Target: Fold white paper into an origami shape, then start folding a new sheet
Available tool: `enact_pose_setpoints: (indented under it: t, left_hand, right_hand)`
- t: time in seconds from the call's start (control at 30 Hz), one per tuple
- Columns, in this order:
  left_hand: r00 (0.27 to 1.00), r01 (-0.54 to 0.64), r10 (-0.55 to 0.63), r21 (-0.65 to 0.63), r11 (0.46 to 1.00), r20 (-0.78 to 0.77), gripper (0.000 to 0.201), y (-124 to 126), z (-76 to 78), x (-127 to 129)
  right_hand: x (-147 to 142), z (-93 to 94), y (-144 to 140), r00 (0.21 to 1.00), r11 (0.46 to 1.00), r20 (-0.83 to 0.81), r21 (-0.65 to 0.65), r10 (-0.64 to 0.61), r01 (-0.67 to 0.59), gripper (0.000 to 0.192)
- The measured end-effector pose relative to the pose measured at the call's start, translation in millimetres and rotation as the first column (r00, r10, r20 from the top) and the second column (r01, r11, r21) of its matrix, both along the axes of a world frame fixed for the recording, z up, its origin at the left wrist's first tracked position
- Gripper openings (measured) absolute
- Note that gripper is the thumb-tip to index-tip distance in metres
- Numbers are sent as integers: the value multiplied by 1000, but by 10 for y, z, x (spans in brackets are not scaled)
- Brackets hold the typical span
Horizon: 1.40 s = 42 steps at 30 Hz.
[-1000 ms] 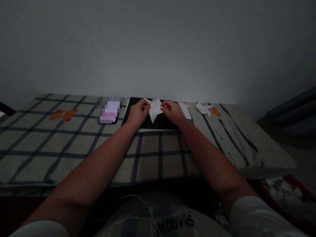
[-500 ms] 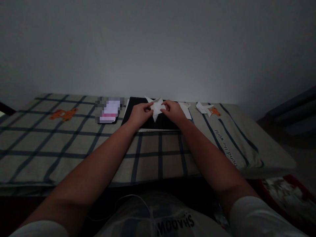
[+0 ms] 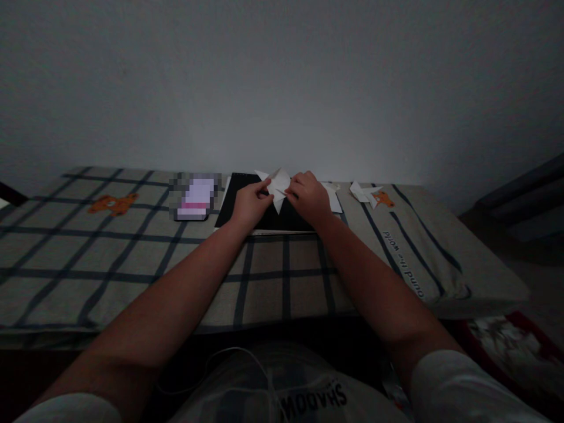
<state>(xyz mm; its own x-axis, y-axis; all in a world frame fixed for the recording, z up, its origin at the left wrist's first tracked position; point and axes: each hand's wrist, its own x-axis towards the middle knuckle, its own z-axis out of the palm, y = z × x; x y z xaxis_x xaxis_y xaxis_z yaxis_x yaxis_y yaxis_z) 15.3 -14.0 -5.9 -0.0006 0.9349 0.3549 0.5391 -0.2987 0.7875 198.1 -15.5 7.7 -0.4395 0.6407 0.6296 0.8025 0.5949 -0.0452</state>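
A white folded paper (image 3: 278, 181) with several pointed corners is held up between my hands, over a black-covered pad (image 3: 233, 202). My left hand (image 3: 251, 204) pinches its left side between thumb and fingers. On the opposite side my right hand (image 3: 309, 197) is closed, with thumb and fingertips gripping a fold of the paper. Part of the sheet's right side is hidden behind the right fingers. White paper (image 3: 333, 197) sticks out from behind the right hand at the pad's right edge.
A phone (image 3: 194, 202) with a lit, blurred screen lies left of the pad. To the right rests another folded white paper piece (image 3: 362, 192). A checked cloth (image 3: 132, 252) covers the table, against a grey wall (image 3: 282, 88). A red bin (image 3: 524, 346) of crumpled paper stands low at right.
The paper has tilted, and its upper flap stands higher. My right hand has turned, with its knuckles raised and its fingers further over the paper's right side. My left hand has barely moved.
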Motion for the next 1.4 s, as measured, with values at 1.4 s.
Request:
enact_pose_setpoints:
  t: [1.4]
  left_hand:
    - [909,-67,28,80,995,416,38,59,-77,40]
  right_hand:
    - [-113,-37,-70,989,990,91,77,114,-122,20]
